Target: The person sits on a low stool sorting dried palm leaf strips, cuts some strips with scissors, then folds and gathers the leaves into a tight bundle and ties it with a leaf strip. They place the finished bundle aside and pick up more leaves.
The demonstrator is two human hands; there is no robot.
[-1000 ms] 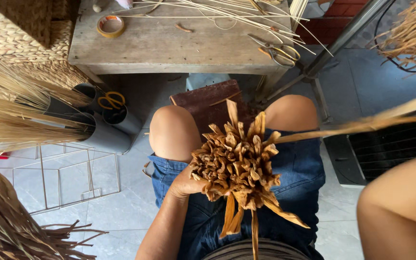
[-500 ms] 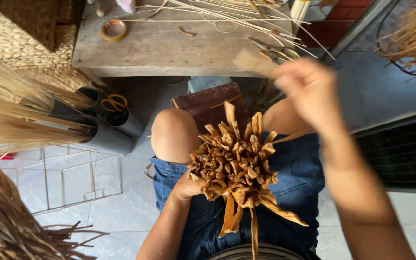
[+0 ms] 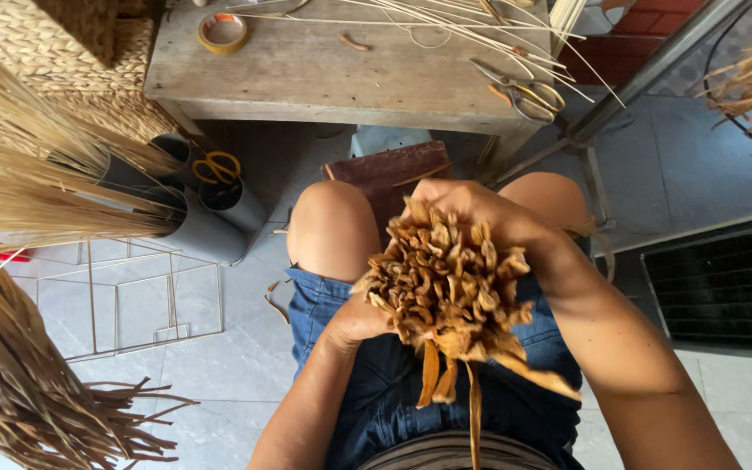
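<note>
Head view: wooden table (image 3: 324, 74) with scissors (image 3: 520, 91), perhaps tape, over tiled floor (image 3: 245, 374).

The left hand (image 3: 354, 320) shows only its wrist and heel, its fingers buried under the near side of the bundle of curled dried leaf strips (image 3: 446, 283); the right hand (image 3: 472, 204) folds over the far side, fingertips lost among the strips, so neither grip can be judged in detail. Beyond the right fingers, the scissors (image 3: 520, 94) on the wooden bench (image 3: 306, 74) are partly masked by thin reeds crossing them. The straw bundles (image 3: 19, 174) well left of the left fingers run off the picture's edge, as do both forearms at the bottom.
</note>
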